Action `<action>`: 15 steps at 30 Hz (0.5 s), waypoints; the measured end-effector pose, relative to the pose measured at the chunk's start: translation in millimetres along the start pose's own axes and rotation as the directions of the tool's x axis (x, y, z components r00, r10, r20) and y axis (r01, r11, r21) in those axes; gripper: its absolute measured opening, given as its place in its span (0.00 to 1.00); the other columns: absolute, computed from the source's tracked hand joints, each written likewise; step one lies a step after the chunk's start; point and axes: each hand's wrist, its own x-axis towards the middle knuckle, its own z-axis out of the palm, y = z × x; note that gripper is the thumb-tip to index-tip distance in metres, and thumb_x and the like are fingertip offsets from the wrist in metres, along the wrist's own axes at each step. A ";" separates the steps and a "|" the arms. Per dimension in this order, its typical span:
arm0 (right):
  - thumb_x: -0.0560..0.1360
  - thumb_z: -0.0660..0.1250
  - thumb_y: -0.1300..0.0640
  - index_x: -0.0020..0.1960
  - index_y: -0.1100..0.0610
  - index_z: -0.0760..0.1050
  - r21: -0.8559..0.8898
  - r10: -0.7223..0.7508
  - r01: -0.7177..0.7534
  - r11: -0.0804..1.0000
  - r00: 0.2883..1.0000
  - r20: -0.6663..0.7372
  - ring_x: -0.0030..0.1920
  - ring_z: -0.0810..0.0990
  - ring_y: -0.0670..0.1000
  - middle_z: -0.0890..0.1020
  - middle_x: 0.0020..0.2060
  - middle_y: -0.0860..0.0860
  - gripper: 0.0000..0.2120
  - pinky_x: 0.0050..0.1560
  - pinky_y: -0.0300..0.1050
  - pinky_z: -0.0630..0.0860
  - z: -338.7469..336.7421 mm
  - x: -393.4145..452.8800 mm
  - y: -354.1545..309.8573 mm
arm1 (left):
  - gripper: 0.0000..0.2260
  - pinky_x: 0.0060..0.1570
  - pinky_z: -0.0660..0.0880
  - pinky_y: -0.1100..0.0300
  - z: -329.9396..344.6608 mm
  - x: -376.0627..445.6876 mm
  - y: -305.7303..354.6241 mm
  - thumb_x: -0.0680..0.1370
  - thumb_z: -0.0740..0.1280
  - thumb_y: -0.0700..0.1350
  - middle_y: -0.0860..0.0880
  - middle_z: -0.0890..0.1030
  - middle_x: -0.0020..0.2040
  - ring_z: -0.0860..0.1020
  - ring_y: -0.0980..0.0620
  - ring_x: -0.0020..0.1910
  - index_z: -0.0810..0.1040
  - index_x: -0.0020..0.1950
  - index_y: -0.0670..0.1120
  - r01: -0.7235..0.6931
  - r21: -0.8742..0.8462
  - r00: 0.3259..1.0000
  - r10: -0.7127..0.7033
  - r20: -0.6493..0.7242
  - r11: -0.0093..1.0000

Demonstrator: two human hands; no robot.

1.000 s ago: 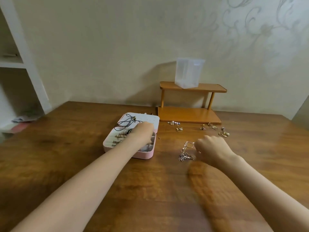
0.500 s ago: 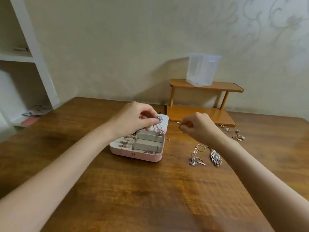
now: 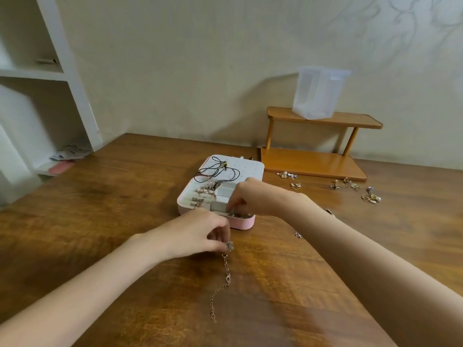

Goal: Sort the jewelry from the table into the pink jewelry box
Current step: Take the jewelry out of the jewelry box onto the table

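One pink box (image 3: 241, 223) lies open on the counter (image 3: 112, 221). The left hand (image 3: 198, 234) pinches one chain (image 3: 223, 284); the right hand (image 3: 253, 199) reaches into the box, its grip hidden.

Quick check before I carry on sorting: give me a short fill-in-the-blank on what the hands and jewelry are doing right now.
1. The left hand pinches one end of a ____ that trails toward the camera on the table.
2. The right hand reaches into the ____ jewelry box.
3. A black cord necklace lies on the box's open ____.
4. The clear container stands on the wooden shelf's ____ tier.

Missing words: chain; pink; lid; top
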 end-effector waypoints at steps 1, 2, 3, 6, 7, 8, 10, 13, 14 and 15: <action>0.76 0.62 0.65 0.58 0.54 0.80 -0.080 -0.030 0.033 0.996 0.999 0.044 0.47 0.76 0.49 0.82 0.51 0.52 0.15 0.43 0.38 0.72 -0.3 3.2 -1.8 | 0.03 0.40 0.73 0.69 0.2 0.4 -2.7 0.74 0.70 0.48 0.57 0.79 0.42 0.77 0.61 0.40 0.77 0.44 0.53 -0.006 0.022 1.000 0.006 0.022 1.000; 0.76 0.61 0.65 0.60 0.53 0.79 -0.146 -0.054 0.066 0.987 0.995 0.085 0.45 0.73 0.49 0.81 0.52 0.52 0.16 0.37 0.37 0.68 -0.5 6.2 -3.3 | 0.03 0.42 0.74 0.68 -0.5 0.0 -4.8 0.74 0.70 0.48 0.56 0.80 0.43 0.77 0.60 0.42 0.78 0.46 0.52 -0.013 0.031 0.999 0.012 0.044 0.999; 0.76 0.61 0.65 0.60 0.53 0.78 -0.186 -0.066 0.088 0.979 0.991 0.119 0.44 0.71 0.48 0.81 0.51 0.52 0.16 0.33 0.36 0.66 -1.2 8.3 -4.7 | 0.04 0.43 0.74 0.68 -2.0 -1.1 -6.7 0.74 0.70 0.48 0.56 0.80 0.44 0.77 0.61 0.43 0.79 0.48 0.51 -0.017 0.030 0.998 0.015 0.055 0.999; 0.76 0.62 0.64 0.56 0.57 0.80 -0.226 -0.071 0.100 0.969 0.988 0.136 0.39 0.70 0.49 0.80 0.43 0.51 0.12 0.34 0.38 0.66 -2.3 9.7 -5.4 | 0.06 0.43 0.72 0.72 -13.3 -3.1 -12.3 0.74 0.70 0.49 0.59 0.80 0.43 0.76 0.65 0.43 0.81 0.49 0.51 -0.007 -0.015 0.997 0.006 -0.078 1.000; 0.75 0.63 0.63 0.53 0.58 0.81 -0.201 -0.060 0.085 0.976 0.990 0.124 0.38 0.72 0.49 0.80 0.40 0.50 0.10 0.35 0.39 0.69 -1.1 9.5 -3.4 | 0.05 0.42 0.72 0.73 -18.4 -3.3 -14.5 0.74 0.70 0.48 0.60 0.80 0.42 0.76 0.66 0.42 0.82 0.48 0.52 0.013 -0.046 0.987 -0.020 -0.160 0.999; 0.75 0.64 0.62 0.52 0.59 0.81 -0.150 -0.042 0.060 0.987 0.992 0.116 0.40 0.75 0.50 0.81 0.41 0.51 0.09 0.38 0.39 0.72 0.1 9.3 -1.0 | 0.03 0.41 0.71 0.74 -22.8 -3.0 -16.7 0.74 0.70 0.47 0.61 0.80 0.41 0.77 0.66 0.40 0.82 0.46 0.53 0.035 -0.077 0.970 -0.053 -0.237 0.996; 0.75 0.65 0.61 0.52 0.61 0.81 -0.093 -0.010 0.023 0.995 0.992 0.128 0.45 0.78 0.53 0.83 0.45 0.54 0.09 0.45 0.42 0.75 2.2 10.5 1.9 | 0.04 0.42 0.72 0.72 -30.1 -0.4 -20.3 0.74 0.69 0.45 0.59 0.82 0.41 0.78 0.64 0.40 0.81 0.44 0.54 0.068 -0.116 0.934 -0.105 -0.343 0.991; 0.75 0.66 0.60 0.53 0.64 0.79 -0.157 0.009 0.019 0.987 0.984 0.180 0.43 0.77 0.53 0.82 0.47 0.57 0.10 0.46 0.44 0.76 1.2 17.8 2.1 | 0.05 0.42 0.73 0.69 -38.5 8.2 -26.1 0.76 0.66 0.43 0.57 0.81 0.46 0.78 0.63 0.43 0.80 0.46 0.52 0.108 -0.146 0.891 -0.161 -0.424 0.983; 0.75 0.66 0.60 0.55 0.64 0.78 -0.171 0.006 0.030 0.985 0.978 0.209 0.43 0.76 0.52 0.82 0.48 0.57 0.11 0.46 0.44 0.76 -0.6 19.3 1.0 | 0.05 0.41 0.72 0.70 -40.7 12.4 -29.8 0.77 0.65 0.42 0.56 0.80 0.48 0.77 0.62 0.44 0.80 0.48 0.50 0.134 -0.144 0.872 -0.186 -0.454 0.980; 0.75 0.66 0.60 0.56 0.63 0.77 -0.180 -0.009 0.054 0.982 0.971 0.239 0.45 0.75 0.52 0.81 0.49 0.56 0.12 0.47 0.44 0.74 -2.6 20.0 0.6 | 0.07 0.41 0.70 0.71 -42.8 17.2 -34.3 0.77 0.64 0.41 0.55 0.79 0.51 0.76 0.60 0.47 0.79 0.52 0.49 0.166 -0.132 0.851 -0.209 -0.481 0.977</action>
